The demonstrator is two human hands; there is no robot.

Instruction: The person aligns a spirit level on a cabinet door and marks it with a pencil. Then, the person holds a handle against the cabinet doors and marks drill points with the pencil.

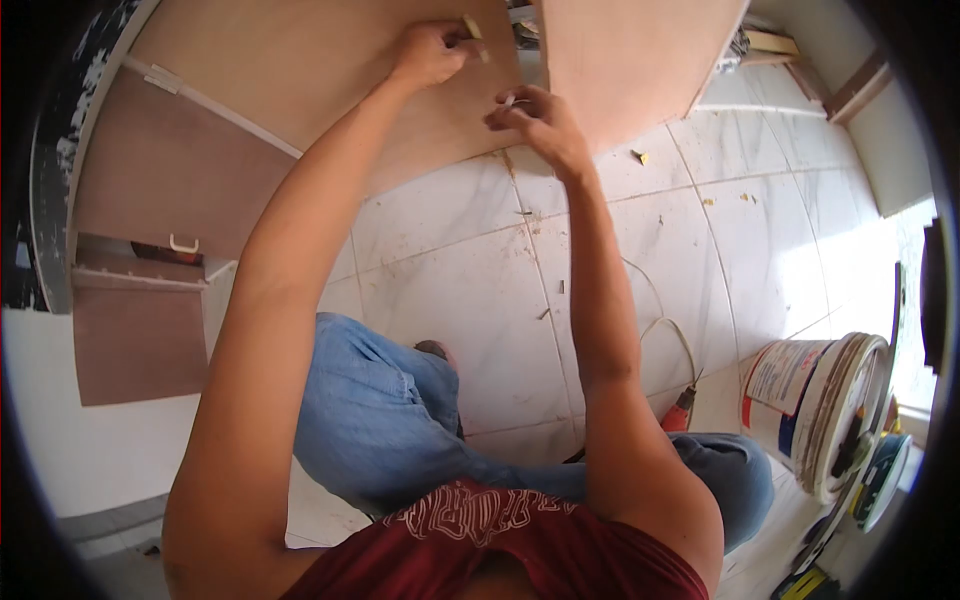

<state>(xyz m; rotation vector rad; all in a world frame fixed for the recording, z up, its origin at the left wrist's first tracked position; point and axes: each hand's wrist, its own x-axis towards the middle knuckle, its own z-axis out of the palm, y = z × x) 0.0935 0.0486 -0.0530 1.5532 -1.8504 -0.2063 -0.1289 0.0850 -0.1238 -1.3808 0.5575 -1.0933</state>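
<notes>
My left hand (430, 55) is closed against the face of a plain brown cabinet door panel (330, 60). A short, pale yellowish strip (472, 27) sticks out from its fingers; its exact kind does not show. Lower and to the right, my right hand (540, 122) pinches a small white piece (511, 100), mostly covered by the fingers. That hand is in front of the gap beside a second upright panel (630, 70). Through the narrow gap between the panels, some dark items inside show in part.
Wood scraps and dust lie on the white tiled floor (450, 290). A red-bodied corded tool (680, 410) rests near my right knee. At the right stands a tilted paint bucket (800, 390). A drawer with a white handle (184, 245) is at the left.
</notes>
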